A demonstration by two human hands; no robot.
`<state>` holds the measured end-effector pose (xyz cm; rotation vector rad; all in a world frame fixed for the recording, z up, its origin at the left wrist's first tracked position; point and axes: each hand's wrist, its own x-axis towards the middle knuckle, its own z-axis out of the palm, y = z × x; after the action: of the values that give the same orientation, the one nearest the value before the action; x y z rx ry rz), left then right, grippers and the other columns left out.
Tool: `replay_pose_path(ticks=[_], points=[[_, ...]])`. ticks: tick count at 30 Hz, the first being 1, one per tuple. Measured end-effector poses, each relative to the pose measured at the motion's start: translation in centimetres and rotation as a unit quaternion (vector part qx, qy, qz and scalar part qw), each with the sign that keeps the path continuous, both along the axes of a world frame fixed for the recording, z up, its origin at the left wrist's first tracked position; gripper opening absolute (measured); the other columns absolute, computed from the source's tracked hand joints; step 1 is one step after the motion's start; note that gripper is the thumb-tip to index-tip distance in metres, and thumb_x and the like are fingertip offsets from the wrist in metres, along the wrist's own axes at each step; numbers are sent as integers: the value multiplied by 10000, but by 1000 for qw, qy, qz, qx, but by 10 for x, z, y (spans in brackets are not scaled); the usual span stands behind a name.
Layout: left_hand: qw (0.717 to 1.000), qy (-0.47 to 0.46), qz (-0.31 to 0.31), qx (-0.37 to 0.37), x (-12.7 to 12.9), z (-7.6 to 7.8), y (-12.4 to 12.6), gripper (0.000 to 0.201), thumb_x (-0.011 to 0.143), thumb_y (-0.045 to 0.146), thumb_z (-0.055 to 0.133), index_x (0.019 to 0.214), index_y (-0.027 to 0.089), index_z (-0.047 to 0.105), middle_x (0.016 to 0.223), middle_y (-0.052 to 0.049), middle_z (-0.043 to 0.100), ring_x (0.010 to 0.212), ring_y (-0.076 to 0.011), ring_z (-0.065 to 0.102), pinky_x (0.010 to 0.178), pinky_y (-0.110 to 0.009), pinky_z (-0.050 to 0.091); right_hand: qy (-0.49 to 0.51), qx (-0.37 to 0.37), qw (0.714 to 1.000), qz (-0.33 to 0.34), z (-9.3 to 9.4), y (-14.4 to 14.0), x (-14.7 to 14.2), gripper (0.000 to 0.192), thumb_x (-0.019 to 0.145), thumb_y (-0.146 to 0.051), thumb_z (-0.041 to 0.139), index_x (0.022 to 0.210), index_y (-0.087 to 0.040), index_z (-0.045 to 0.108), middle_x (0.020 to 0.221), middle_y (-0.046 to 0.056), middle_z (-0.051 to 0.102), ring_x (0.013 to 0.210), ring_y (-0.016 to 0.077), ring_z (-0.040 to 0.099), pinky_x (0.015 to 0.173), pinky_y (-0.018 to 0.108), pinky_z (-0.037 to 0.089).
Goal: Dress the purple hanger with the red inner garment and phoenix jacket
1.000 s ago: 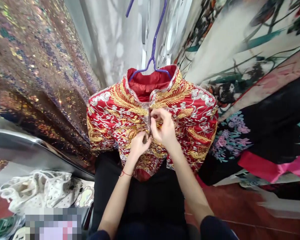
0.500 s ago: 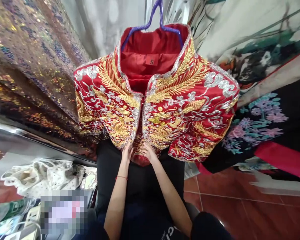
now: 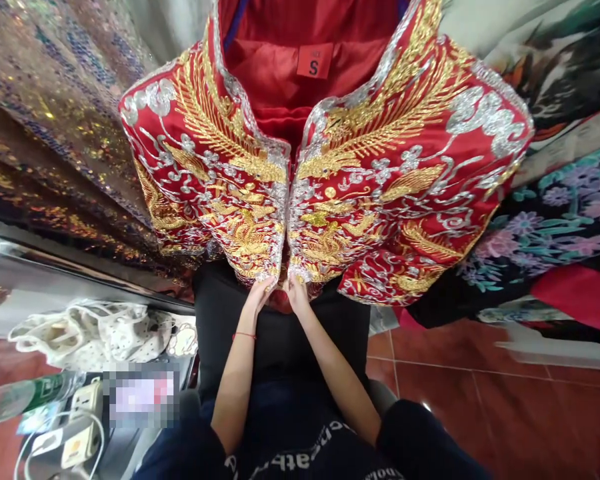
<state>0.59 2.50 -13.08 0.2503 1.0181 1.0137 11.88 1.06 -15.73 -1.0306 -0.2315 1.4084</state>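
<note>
A short red jacket (image 3: 420, 187) with gold and silver embroidery hangs in front of me, its collar cut off by the top of the view. Inside the neck a red label (image 3: 315, 61) bears the letter S. My left hand (image 3: 260, 293) is closed on the bottom corner of the left front panel, and a red string circles that wrist. On the opposite panel's lower corner, my right hand (image 3: 296, 291) pinches the hem. The two front edges lie close together with a narrow gap, wider toward the bottom. Fingertips are partly hidden by the cloth.
Sequined fabric (image 3: 55, 133) hangs at the left. Black cloth with flowers (image 3: 540, 227) hangs at the right. Lower left are a dotted white cloth (image 3: 125, 333), a plastic bottle (image 3: 35, 393), power sockets with a white cable (image 3: 80, 440) and a blurred-out item. Red tiles (image 3: 440, 380) cover the floor.
The jacket looks larger and nearer, and its purple hanger has mostly left the top of the view. Both hands now grip the front corners, whose edges have come closer together at the bottom.
</note>
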Motion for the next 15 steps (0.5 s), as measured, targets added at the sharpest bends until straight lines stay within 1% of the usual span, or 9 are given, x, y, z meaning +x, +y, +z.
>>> replay_pose_path(ticks=[2, 4, 6, 8, 10, 11, 13, 15], points=[[1000, -5, 6, 2, 2, -1, 0, 309, 705, 68, 783, 1006, 112, 729, 1056, -112, 774, 1049, -221, 726, 1124, -389, 478, 2, 4, 1000, -1, 1, -1, 2, 410, 614, -479, 848, 733, -214, 558, 476, -119, 417, 459, 45, 378, 491, 195, 357], [1000, -12, 10, 5, 4, -2, 0, 338, 698, 82, 801, 1027, 109, 731, 1089, -117, 770, 1095, -231, 714, 1138, -388, 468, 2, 10, 1000, 13, 3, -2, 4, 427, 589, -476, 868, 793, -211, 603, 454, -137, 372, 430, 39, 331, 473, 193, 339], [1000, -17, 10, 6, 4, -3, -1, 354, 689, 99, 821, 1032, 104, 734, 1101, -128, 767, 1123, -247, 706, 1146, -397, 461, -1, 15, 999, 29, 7, -4, 3, 471, 586, -489, 872, 878, -197, 644, 420, -162, 298, 387, 29, 230, 426, 197, 270], [1000, -19, 8, 5, 4, -3, -2, 364, 681, 108, 833, 1032, 102, 737, 1098, -134, 768, 1128, -257, 704, 1148, -401, 459, -7, 15, 999, 35, 10, -7, 2, 496, 613, -511, 859, 924, -186, 650, 399, -178, 244, 364, 24, 135, 387, 211, 175], [1000, -19, 5, 3, 3, -3, -3, 376, 677, 106, 836, 1040, 105, 738, 1094, -130, 770, 1120, -256, 707, 1146, -399, 461, -17, 11, 999, 32, 11, -9, 1, 455, 658, -517, 838, 894, -191, 627, 386, -181, 229, 352, 24, 92, 372, 227, 112], [1000, -19, 4, 2, 3, -3, -3, 378, 675, 102, 836, 1041, 106, 739, 1092, -128, 771, 1113, -254, 710, 1144, -397, 463, -21, 9, 999, 31, 11, -9, 1, 423, 682, -513, 827, 854, -195, 607, 378, -179, 228, 345, 25, 89, 369, 232, 100], [1000, -19, -2, 0, 2, -4, -4, 374, 673, 92, 835, 1035, 108, 741, 1081, -124, 775, 1095, -251, 716, 1142, -395, 467, -27, 7, 999, 34, 12, -10, 2, 396, 725, -506, 804, 754, -202, 552, 359, -171, 222, 329, 25, 98, 362, 236, 100], [1000, -19, -9, -2, 1, -5, -4, 366, 675, 80, 830, 1029, 111, 743, 1070, -121, 777, 1073, -247, 723, 1140, -396, 467, -29, 6, 999, 42, 12, -11, 4, 415, 750, -495, 789, 682, -211, 495, 345, -163, 218, 314, 26, 116, 359, 237, 117]])
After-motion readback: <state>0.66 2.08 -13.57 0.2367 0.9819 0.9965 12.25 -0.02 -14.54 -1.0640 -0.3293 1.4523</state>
